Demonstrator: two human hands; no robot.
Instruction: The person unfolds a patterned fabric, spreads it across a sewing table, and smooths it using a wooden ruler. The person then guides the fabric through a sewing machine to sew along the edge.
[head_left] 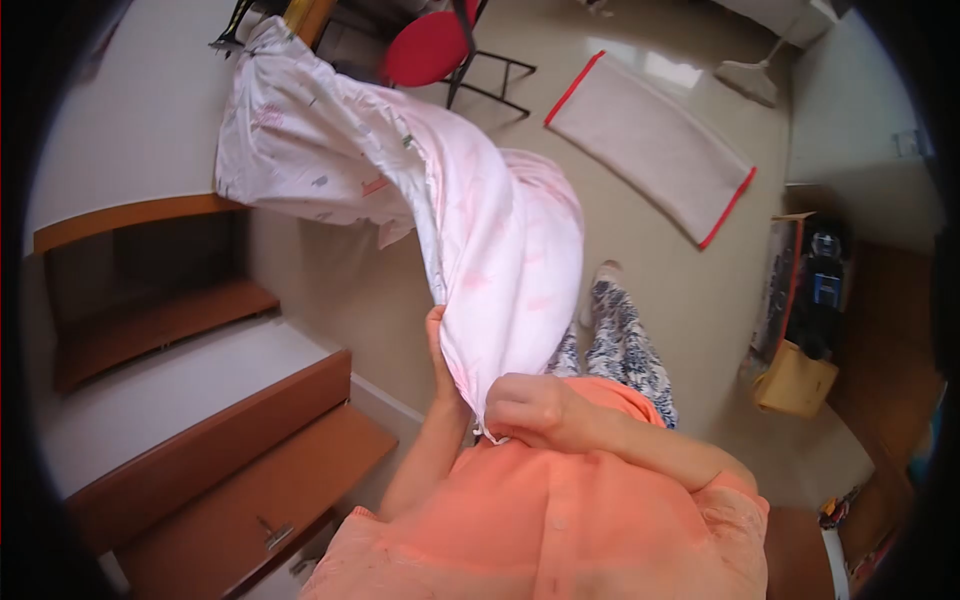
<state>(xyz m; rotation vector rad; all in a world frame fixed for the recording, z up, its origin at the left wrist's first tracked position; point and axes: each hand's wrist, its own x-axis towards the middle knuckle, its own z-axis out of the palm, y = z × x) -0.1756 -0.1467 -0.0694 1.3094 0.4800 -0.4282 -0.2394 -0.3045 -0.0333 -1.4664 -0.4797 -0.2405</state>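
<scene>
A large pale pink and white duvet cover (pixel 515 260) with small printed patterns stretches from my body away to the upper left, where its far end lies over the edge of a white surface. My left hand (pixel 438 345) is closed around its near left edge, with part of the fingers hidden by the cloth. At the gathered near corner, in front of my chest, my right hand (pixel 525 405) is closed on the same fabric. Thin white ties (pixel 485 432) dangle just below the right hand's fingers.
A brown wooden drawer (pixel 250 410) stands pulled out at my left. Ahead on the tiled floor lies a beige mat (pixel 650 145) with red ends, near a red chair (pixel 430 48). A mop (pixel 748 80) and a box (pixel 795 380) with dark items are on the right.
</scene>
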